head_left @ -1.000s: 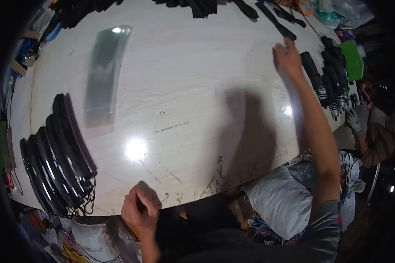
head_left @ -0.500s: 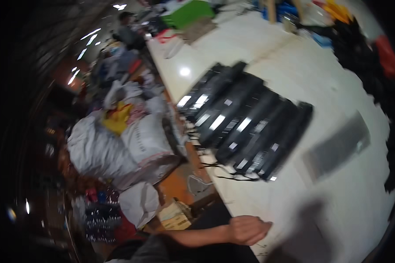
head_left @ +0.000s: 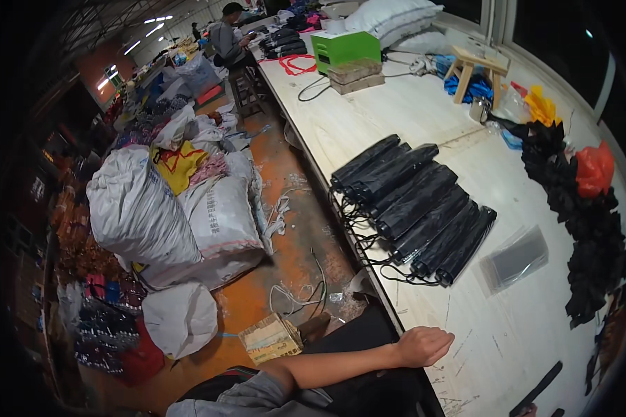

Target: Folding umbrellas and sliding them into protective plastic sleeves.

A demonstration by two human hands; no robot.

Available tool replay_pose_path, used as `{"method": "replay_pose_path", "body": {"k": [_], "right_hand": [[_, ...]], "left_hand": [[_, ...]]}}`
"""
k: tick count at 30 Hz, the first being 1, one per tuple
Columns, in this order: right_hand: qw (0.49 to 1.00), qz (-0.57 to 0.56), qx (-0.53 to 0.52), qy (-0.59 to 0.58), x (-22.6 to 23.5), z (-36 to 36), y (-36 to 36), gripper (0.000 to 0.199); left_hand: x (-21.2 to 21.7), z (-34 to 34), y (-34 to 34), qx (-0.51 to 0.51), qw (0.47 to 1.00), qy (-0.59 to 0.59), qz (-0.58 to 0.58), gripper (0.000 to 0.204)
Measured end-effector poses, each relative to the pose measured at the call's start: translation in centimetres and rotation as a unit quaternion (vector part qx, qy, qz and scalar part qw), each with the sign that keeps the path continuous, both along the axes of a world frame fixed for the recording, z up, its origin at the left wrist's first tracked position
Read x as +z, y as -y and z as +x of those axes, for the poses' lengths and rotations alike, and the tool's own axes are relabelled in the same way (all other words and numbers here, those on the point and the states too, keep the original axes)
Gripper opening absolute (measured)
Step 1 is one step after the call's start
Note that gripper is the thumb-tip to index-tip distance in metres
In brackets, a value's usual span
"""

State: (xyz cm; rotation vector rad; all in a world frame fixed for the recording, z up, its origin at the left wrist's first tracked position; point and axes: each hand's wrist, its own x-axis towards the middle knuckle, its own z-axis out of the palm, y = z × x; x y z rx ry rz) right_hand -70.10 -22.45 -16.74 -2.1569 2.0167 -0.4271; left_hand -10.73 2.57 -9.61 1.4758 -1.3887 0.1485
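My left hand [head_left: 424, 346] rests at the near edge of the white table with its fingers curled closed, and nothing shows in it. Only a sliver of my right hand [head_left: 528, 411] shows at the lower edge, on a slim black object [head_left: 538, 389] whose kind I cannot make out. Beyond my left hand lies a row of black folded umbrellas [head_left: 414, 208], side by side and slanted, with thin cord loops toward the table's left edge. To their right is a flat stack of clear plastic sleeves [head_left: 515, 260].
Black cloth scraps [head_left: 591, 243] and a red plastic bag [head_left: 595, 170] line the right side. Farther off stand a small wooden stool [head_left: 476, 69] and a green box [head_left: 346, 52]. Large white sacks [head_left: 142, 201] fill the floor at left. A person [head_left: 228, 38] sits far back.
The view has tilted up and steadied, showing more of the far table. My left hand stays closed at the table edge. The slim black object and part of my right hand have come into view.
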Motion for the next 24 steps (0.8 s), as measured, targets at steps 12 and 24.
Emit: {"method": "replay_pose_path", "body": {"k": [12, 24], "right_hand": [[0.954, 0.043, -0.104, 0.277, 8.7, 19.6, -18.5, 0.035], [0.895, 0.083, -0.092, 0.429, 11.3, 39.4, -30.0, 0.032]], "left_hand": [[1.6, -2.8, -3.5, -0.169, 0.909, -0.281, 0.259, 0.013], [4.8, -7.1, -8.1, -0.232, 0.777, -0.506, 0.294, 0.021]]}}
